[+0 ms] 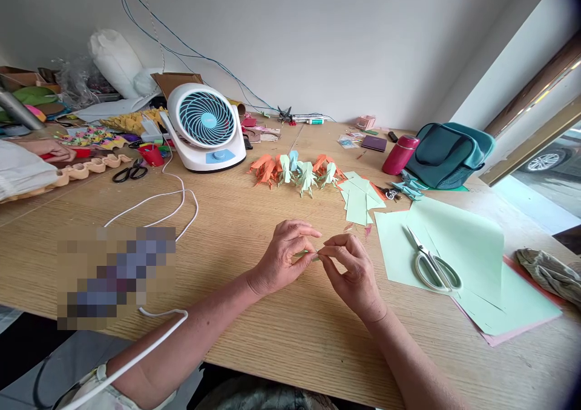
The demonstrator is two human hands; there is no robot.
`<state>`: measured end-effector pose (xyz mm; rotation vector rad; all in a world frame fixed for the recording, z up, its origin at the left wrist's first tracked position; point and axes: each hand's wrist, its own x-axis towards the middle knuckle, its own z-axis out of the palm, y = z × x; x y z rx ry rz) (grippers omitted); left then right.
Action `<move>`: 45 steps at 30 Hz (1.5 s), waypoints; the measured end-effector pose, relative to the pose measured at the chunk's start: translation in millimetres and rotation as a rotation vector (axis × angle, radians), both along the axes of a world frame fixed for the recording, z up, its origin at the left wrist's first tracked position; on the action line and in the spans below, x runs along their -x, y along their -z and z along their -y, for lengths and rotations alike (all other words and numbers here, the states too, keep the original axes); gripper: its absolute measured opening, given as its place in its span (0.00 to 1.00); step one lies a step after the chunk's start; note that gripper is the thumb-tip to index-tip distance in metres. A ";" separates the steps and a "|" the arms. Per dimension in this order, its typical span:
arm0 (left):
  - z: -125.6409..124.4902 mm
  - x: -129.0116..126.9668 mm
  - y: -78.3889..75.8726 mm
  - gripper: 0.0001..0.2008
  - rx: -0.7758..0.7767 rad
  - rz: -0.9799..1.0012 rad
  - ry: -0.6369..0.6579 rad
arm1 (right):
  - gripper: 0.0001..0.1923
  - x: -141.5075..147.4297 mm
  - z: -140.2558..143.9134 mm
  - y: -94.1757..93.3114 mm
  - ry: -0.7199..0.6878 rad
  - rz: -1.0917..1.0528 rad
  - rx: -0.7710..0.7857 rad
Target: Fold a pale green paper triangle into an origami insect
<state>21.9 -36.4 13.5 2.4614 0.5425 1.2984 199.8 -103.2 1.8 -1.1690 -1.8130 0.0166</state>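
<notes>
Pale green paper, a small folded piece [312, 255], is pinched between the fingertips of the left hand [281, 258] and the right hand [351, 271], both closed on it just above the wooden table [254, 228]. It sits between the two hands, mostly hidden by the fingers, so its shape cannot be told. A thin fold gripped this tightly could, I judge, tear or crease askew if either hand pulls unevenly. Beyond, a row of finished orange and green paper figures [297, 171] stands near a white fan [206, 125]. To the right, scissors [433, 264] lie on green sheets [458, 246].
</notes>
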 end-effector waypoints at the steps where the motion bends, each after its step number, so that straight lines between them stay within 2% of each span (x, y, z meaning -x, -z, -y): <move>1: 0.1 0.3 -0.6 0.04 0.010 0.001 -0.001 | 0.06 -0.9 -0.7 -0.3 -0.001 0.002 -0.001; 5: -2.1 2.2 -4.2 0.05 0.060 0.055 -0.032 | 0.08 -8.4 -3.9 -2.4 0.008 -0.063 -0.003; 10: -6.3 3.6 -5.2 0.05 0.056 0.063 -0.063 | 0.04 -15.5 -5.9 -5.1 -0.013 -0.174 0.067; 16: -6.3 3.2 -2.1 0.03 -0.025 -0.017 -0.105 | 0.04 -9.8 -5.4 -4.2 -0.096 -0.203 0.124; 23: -1.4 -0.1 -3.1 0.06 0.046 0.026 -0.093 | 0.03 -6.3 -5.0 -3.5 -0.081 -0.255 0.159; 33: -3.3 0.3 0.6 0.05 0.023 -0.004 -0.110 | 0.02 -4.1 -3.4 -0.2 -0.115 -0.274 0.199; 37: -2.7 0.5 0.0 0.06 0.078 0.005 -0.102 | 0.06 -3.5 -3.0 3.0 -0.068 -0.318 0.203; 41: -2.3 0.8 -1.4 0.09 0.139 -0.014 -0.119 | 0.06 -4.1 -3.7 6.1 -0.055 -0.364 0.201; 45: -1.4 0.1 -2.8 0.09 0.216 0.031 -0.060 | 0.05 -5.0 -5.8 9.6 -0.077 -0.448 0.201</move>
